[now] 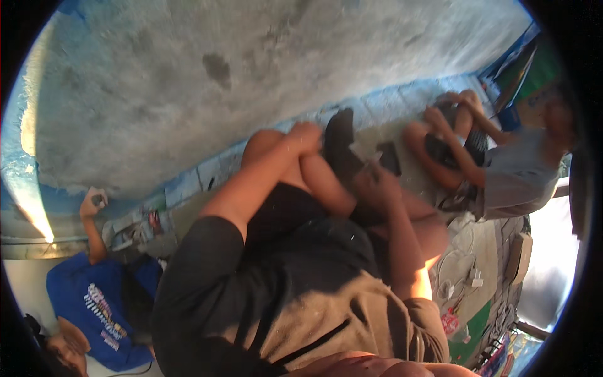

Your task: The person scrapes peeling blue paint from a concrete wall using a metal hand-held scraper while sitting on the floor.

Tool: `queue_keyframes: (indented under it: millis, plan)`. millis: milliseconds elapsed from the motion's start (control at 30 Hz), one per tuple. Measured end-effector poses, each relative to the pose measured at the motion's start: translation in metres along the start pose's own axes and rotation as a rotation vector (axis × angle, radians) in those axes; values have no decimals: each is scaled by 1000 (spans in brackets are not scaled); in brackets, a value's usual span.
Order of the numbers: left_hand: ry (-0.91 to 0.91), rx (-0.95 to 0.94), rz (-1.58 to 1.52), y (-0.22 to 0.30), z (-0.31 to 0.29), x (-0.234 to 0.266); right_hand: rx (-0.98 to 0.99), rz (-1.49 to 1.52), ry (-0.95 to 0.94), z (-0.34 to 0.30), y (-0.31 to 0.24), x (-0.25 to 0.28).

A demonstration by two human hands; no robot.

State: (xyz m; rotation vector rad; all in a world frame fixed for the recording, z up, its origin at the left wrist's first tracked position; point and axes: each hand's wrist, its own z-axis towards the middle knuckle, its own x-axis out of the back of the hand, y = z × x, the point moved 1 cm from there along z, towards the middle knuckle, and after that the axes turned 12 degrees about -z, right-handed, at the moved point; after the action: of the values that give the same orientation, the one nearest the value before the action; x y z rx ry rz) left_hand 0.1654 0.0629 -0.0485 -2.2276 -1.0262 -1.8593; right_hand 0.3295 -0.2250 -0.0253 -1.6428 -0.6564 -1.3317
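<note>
My left hand (306, 138) is at my bent left knee, its fingers curled in and slightly blurred; whatever they hold, if anything, is hidden. Beside my other leg, my right hand (380, 185) is closed with bent fingers, and I cannot make out what is in it. Just beyond its fingertips lies a dark flat rectangular object (390, 158), with a small pale flat piece (362, 149) to its left. A dark sock (341, 135) covers my foot between the two hands.
A rough grey wall (188, 81) rises ahead. One person in a blue shirt (100, 308) sits at left, holding a small object; another in a grey shirt (518, 173) sits at right. White cables, a white plug (476, 278) and a cardboard box (519, 257) lie at right.
</note>
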Motion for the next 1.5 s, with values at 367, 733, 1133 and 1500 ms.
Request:
queue_keyframes:
  millis: [367,733,1133,1500]
  plan:
    - [-103,39,-132,8,-106,92,8,-24,-76,23,20,-15]
    - [-49,-58,-855,-14,-114,81,21,-27,-40,16,33,-18]
    - [331,-15,-407,-12,-152,110,276,183,155,6,-74,45]
    - [12,423,-102,24,-146,90,780,328,367,1,-194,49]
